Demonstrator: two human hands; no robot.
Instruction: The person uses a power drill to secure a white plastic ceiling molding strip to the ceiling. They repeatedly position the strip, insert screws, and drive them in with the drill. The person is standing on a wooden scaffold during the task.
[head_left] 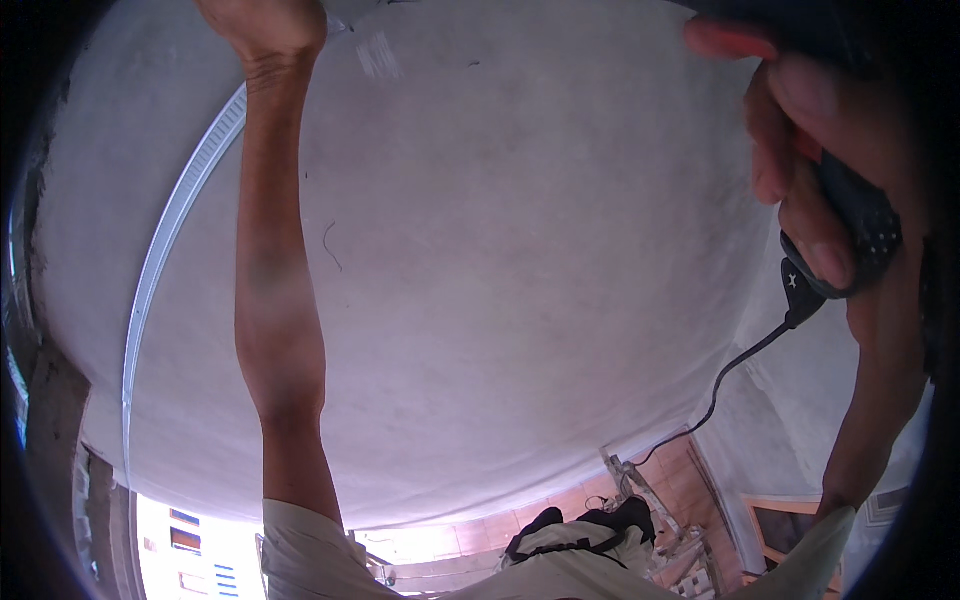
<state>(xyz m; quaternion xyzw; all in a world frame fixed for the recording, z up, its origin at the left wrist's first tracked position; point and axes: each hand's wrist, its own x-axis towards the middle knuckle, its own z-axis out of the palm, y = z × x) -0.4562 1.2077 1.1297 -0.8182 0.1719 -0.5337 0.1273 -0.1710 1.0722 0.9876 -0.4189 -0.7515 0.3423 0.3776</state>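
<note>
My left hand [275, 28] is raised against a broad grey plastered surface [520, 230] at the upper left. Its fingers are cut off by the top edge, so their grip is hidden; a bit of something shiny shows beside the wrist. A long pale metal strip with slots [180, 200] curves down the left side, passing behind my left forearm. On the upper right my right hand [815, 150] is wrapped round the handle of a black and red corded power tool [872, 235]. The tool's front end is lost in the dark rim.
A black cord [722, 385] runs from the tool down toward wooden pieces [640, 480] beside orange tiles [690, 490]. A wood-framed opening [780, 525] stands at lower right. Bright daylight comes in at lower left. A thin dark wire [331, 248] shows on the plaster.
</note>
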